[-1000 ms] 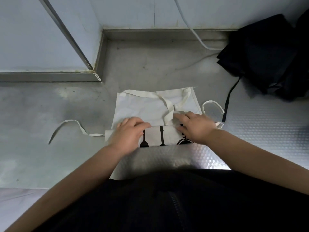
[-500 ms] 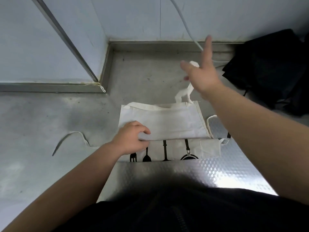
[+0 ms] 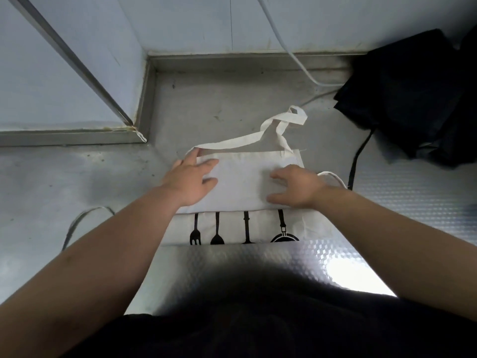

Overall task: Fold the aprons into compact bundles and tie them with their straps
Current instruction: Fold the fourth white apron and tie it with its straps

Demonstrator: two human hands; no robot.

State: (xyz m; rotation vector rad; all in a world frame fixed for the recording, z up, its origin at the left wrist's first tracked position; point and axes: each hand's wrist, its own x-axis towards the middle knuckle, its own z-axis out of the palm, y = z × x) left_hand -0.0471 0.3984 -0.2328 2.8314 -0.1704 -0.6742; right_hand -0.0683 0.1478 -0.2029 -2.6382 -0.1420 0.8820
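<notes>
While flat, apron (image 3: 242,184) lengthwise left-to-right.

No legible text or labels anywhere.

You are looking down at a grey metal surface (image 3: 77,182) lying under pale walls (image 3: 180,19); a white cable (image 3: 285,45) is trailing down the back wall; light is glaring off an embossed sheet (image 3: 232,259) near you.

We list: white apron (image 3: 242,182), folded, on steel counter (image 3: 51,202); our left hand (image 3: 189,180) and right hand (image 3: 296,188) pressing it; black cloth (image 3: 413,94) far right.
</notes>
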